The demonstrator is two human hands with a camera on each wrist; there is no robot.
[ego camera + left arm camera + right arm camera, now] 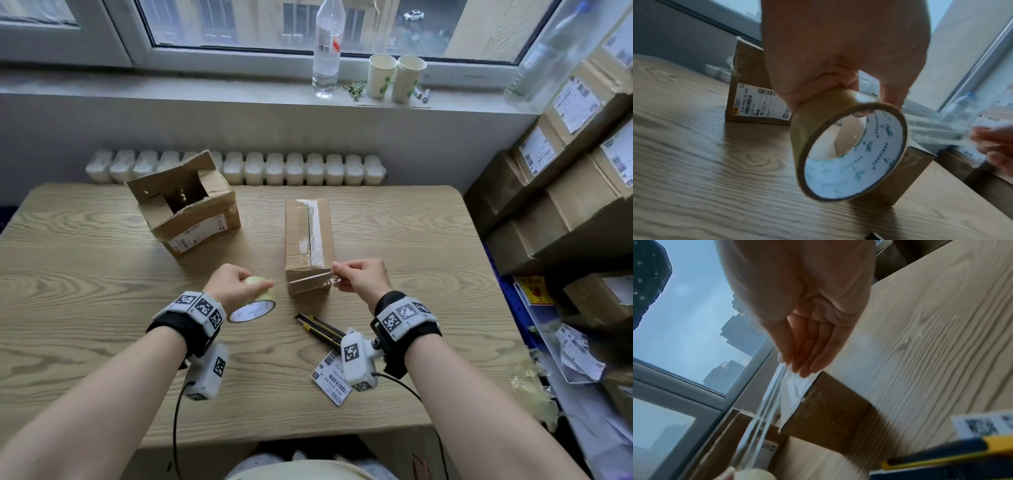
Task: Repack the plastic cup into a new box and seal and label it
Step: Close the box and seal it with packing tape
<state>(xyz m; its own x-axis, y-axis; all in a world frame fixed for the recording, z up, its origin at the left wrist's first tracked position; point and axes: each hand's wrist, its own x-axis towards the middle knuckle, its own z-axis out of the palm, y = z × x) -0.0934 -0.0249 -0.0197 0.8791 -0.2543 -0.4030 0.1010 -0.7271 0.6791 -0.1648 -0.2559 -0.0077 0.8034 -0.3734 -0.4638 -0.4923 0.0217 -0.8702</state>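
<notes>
A closed brown box (309,243) lies lengthwise mid-table with clear tape along its top seam. My left hand (233,286) grips a roll of clear tape (255,301) just left of the box's near end; in the left wrist view the roll (849,146) fills the centre. My right hand (356,275) pinches the free end of the tape strip (320,279), which stretches across the box's near end. The strip (764,415) runs from my right fingertips (803,368) down toward the roll. The plastic cup is not visible.
A torn open old box (186,202) with a shipping label stands at the table's back left. A yellow-black utility knife (320,327) and a paper label (330,378) lie near my right wrist. Stacked labelled cartons (565,164) fill the right side. A bottle (327,48) and paper cups (394,77) stand on the windowsill.
</notes>
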